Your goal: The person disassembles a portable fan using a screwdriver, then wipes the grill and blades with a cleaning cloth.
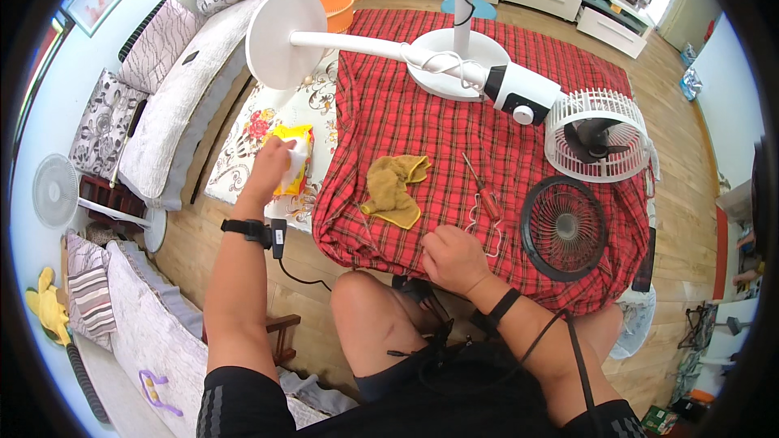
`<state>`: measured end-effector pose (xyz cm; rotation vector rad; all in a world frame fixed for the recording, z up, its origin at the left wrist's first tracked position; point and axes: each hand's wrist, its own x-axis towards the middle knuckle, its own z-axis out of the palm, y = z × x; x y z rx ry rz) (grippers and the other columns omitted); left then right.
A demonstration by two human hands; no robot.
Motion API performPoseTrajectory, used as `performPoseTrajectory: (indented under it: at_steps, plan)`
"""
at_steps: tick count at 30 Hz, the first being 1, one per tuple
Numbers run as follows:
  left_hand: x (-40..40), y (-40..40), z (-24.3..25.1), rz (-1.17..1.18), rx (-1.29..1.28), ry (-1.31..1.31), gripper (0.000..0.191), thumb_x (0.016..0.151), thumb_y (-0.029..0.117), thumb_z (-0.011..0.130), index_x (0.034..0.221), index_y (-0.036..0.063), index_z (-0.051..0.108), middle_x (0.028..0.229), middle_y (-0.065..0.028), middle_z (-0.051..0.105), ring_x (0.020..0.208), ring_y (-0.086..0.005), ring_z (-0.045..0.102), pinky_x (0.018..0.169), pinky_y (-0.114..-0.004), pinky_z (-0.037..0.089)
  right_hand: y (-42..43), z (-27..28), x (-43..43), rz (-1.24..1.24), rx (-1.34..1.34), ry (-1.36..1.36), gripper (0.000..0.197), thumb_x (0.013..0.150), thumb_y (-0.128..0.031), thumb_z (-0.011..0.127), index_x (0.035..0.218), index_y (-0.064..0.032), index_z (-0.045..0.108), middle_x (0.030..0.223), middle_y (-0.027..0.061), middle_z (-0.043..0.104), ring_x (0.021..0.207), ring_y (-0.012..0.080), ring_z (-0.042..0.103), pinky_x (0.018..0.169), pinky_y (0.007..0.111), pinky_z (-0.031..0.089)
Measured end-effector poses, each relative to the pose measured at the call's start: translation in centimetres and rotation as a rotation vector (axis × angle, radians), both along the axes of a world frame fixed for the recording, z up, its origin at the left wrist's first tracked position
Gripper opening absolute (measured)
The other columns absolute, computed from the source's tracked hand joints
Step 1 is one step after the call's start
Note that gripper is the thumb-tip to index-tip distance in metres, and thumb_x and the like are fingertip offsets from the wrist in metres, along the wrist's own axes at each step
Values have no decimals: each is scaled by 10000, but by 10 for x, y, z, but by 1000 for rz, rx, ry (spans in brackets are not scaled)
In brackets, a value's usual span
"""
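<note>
My left hand (268,164) pinches a white wipe or tissue (297,161) over a yellow packet (304,184) on the left of the table. My right hand (455,257) is curled by the table's near edge, with nothing visible in it. Beyond it lie a red-handled screwdriver (489,202) and a thin white cord (497,243). A crumpled brown cloth (389,188) rests between my hands. To the right, a round black fan grille (567,225) lies flat below the white fan cage (599,164), whose dark blades show. The white control housing (523,97) joins a pole (377,47) ending in a round base (277,36).
A red plaid cloth (438,134) covers most of the table. Another white stand base (420,82) with an upright pole stands at the back. An orange basket (338,9) is behind. Sofas (188,91) line the left, near another white fan (56,190).
</note>
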<state>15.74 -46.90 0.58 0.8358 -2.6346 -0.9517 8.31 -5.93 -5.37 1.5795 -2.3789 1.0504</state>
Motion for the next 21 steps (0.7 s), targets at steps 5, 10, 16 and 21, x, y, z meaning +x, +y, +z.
performPoseTrajectory:
  at_steps: [5,10,16,21]
  plan:
    - [25,48,40,-19,1140,577,130,1039,144,454,1027,60,552,1159,-178,694,1231,-382,671,1075,-543,545,3,-2,1,4,-29,4,159,819,-143,707,896,-79,584,827,106,578,785,339,641,674,461,541]
    - [36,142,58,-63,1422,815,141,1061,148,474,1089,59,579,1247,-194,692,1218,-390,675,1103,-604,517,4,-8,-2,-3,-41,-17,151,857,-154,697,932,-64,602,860,130,606,797,351,643,688,447,541]
    - [31,249,35,-188,1518,675,107,1099,188,492,1124,88,522,1185,-153,688,1176,-388,694,1029,-610,562,26,31,4,24,-479,-1207,275,1030,-283,686,1145,-36,650,1009,74,703,876,172,679,743,356,554]
    - [25,363,12,-244,1562,485,76,1081,85,461,1116,48,517,1325,-201,635,1209,-286,619,1063,-441,508,97,38,23,-58,-488,-1007,371,1013,-276,731,1252,-26,595,1113,100,655,1011,170,641,876,349,529]
